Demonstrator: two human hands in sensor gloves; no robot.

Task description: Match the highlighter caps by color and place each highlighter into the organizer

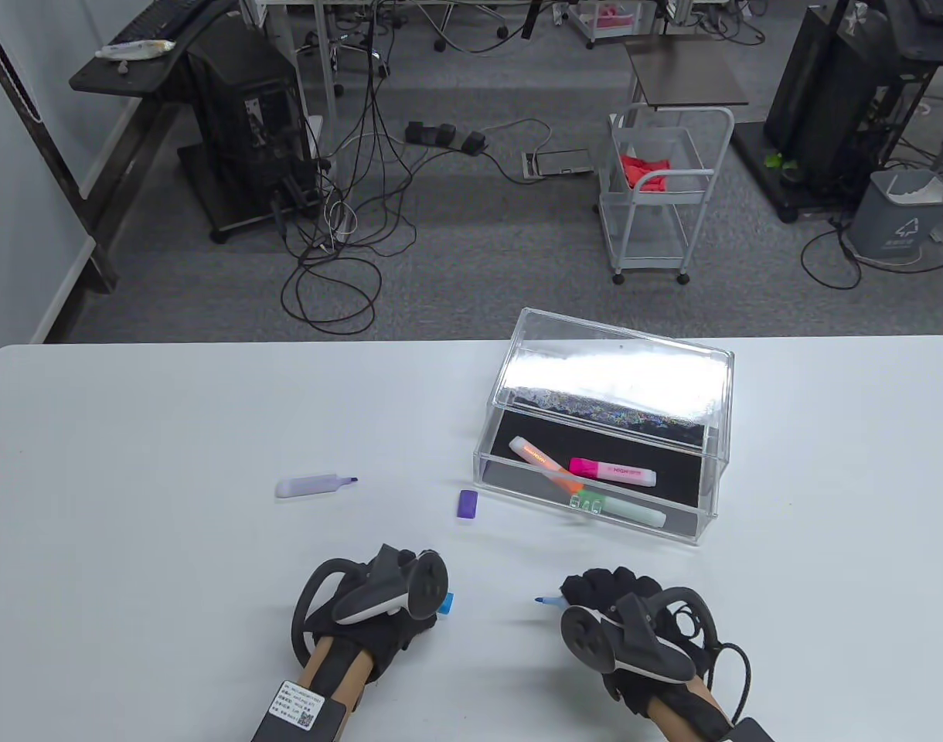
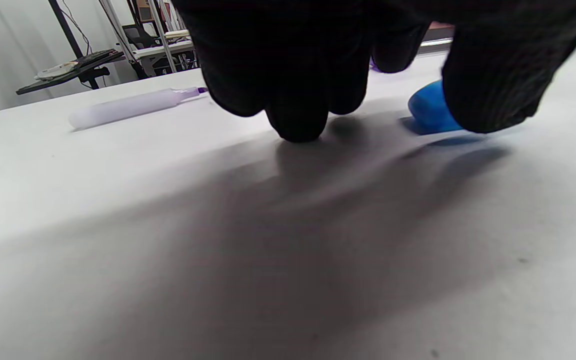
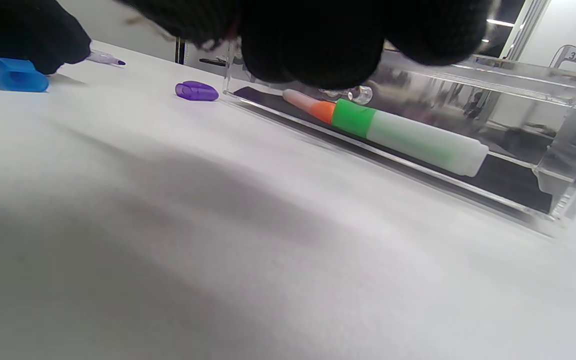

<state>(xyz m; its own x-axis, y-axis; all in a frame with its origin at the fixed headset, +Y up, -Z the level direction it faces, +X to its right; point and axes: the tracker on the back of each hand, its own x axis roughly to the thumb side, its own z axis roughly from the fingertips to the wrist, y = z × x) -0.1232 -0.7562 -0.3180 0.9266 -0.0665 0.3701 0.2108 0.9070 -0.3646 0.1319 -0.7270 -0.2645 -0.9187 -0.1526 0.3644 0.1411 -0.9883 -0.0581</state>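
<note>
Blue highlighter (image 1: 547, 601), gripped in my right hand (image 1: 618, 626), lies with its tip toward the blue cap (image 1: 446, 604) just beside my left-hand fingers (image 2: 298, 107), which touch it on the desk (image 1: 170, 433); whether they pinch it, I cannot tell.

My table view looks down from above the white table (image 1: 170, 433); both wrist views sit very low, near its surface (both share the blue cap (image 2: 430, 112)).
</note>
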